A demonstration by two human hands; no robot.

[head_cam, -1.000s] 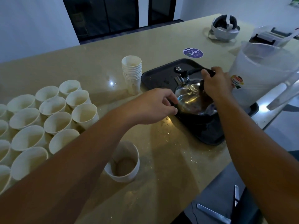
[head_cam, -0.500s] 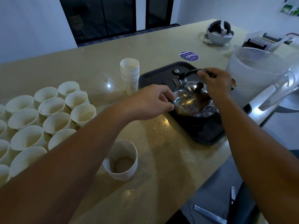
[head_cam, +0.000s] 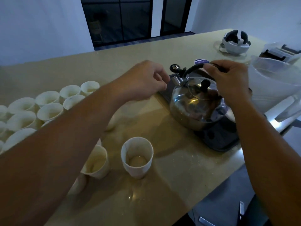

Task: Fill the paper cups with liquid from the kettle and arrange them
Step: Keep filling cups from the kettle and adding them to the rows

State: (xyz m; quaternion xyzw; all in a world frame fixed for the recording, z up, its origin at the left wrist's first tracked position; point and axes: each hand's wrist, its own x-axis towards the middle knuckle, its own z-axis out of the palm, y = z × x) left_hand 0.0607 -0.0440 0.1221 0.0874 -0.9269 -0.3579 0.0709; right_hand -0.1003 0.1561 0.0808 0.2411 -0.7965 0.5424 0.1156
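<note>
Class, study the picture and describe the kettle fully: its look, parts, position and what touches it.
The kettle is a squat, shiny metal pot, apparently steel, with a domed lid topped by a black knob, a short spout with its cap flipped up, and an arched black handle. It is upright over the near end of a dark tray. The right hand grips the handle; the left hand is at the spout.

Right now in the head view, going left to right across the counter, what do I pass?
Cluster of paper cups → lone cup with liquid → left hand → kettle → right hand → plastic pitcher.
</note>
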